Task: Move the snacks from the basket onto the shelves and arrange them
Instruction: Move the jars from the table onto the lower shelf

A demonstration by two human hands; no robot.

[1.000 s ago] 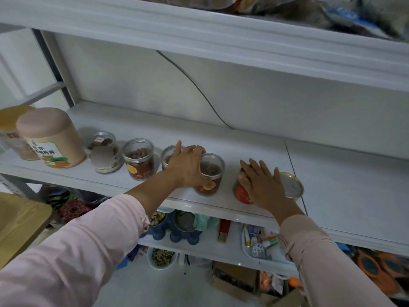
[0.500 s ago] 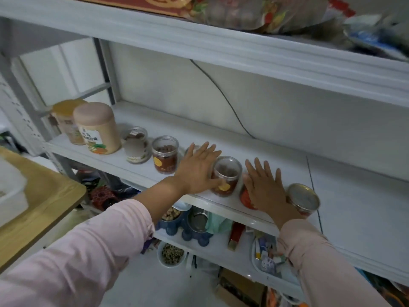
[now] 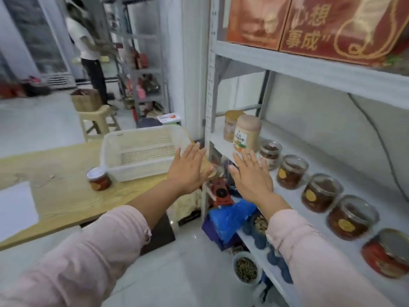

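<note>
A white plastic basket [image 3: 141, 149] sits on the wooden table [image 3: 55, 191] and looks bare inside. One small jar [image 3: 99, 179] with a white lid stands on the table just left of the basket. On the white shelf [image 3: 332, 173] stands a row of several clear snack jars [image 3: 321, 192], with two tall beige canisters [image 3: 246, 132] at the left end. My left hand [image 3: 188, 168] hovers open between basket and shelf post. My right hand [image 3: 251, 175] is open too, in front of the shelf edge. Neither hand holds anything.
Red gift boxes [image 3: 332, 25] fill the shelf above. Lower shelves hold a blue bag [image 3: 230, 216], cups of nuts and a red item. A person [image 3: 88, 47] stands at far racks, near a wooden stool [image 3: 97, 120]. White paper [image 3: 15, 209] lies on the table.
Both hands have let go of the jars and pulled back off the shelf, fingers spread. My view has swung left, bringing the table, basket and the room into sight.
</note>
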